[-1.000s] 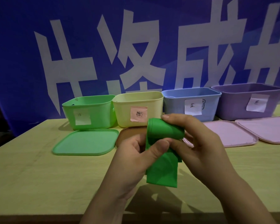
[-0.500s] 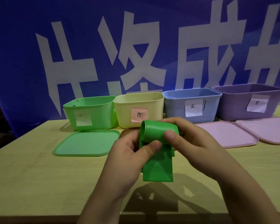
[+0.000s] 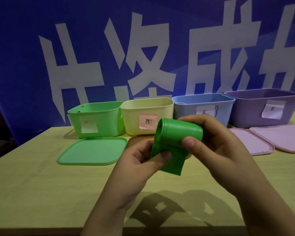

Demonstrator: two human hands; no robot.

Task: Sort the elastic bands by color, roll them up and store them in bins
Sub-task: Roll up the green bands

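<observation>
A green elastic band [image 3: 175, 135] is mostly wound into a roll, held above the table's middle. My right hand [image 3: 216, 147] grips the roll, thumb on its front and fingers over its top. My left hand [image 3: 140, 160] pinches the short loose tail that hangs below the roll. Behind stand four open bins in a row: green bin [image 3: 95, 121], yellow bin [image 3: 146, 116], blue bin [image 3: 203, 108] and purple bin [image 3: 262, 108], each with a paper label.
A green lid [image 3: 92, 151] lies flat in front of the green bin. A brown lid [image 3: 140, 139] shows partly behind my left hand. Two pink lids [image 3: 255, 145] lie at the right. The wooden table [image 3: 41, 193] ends at a blue banner behind the bins.
The roll has grown and the hanging tail has become shorter. Both hands have kept hold of the band and stayed above the table's middle.
</observation>
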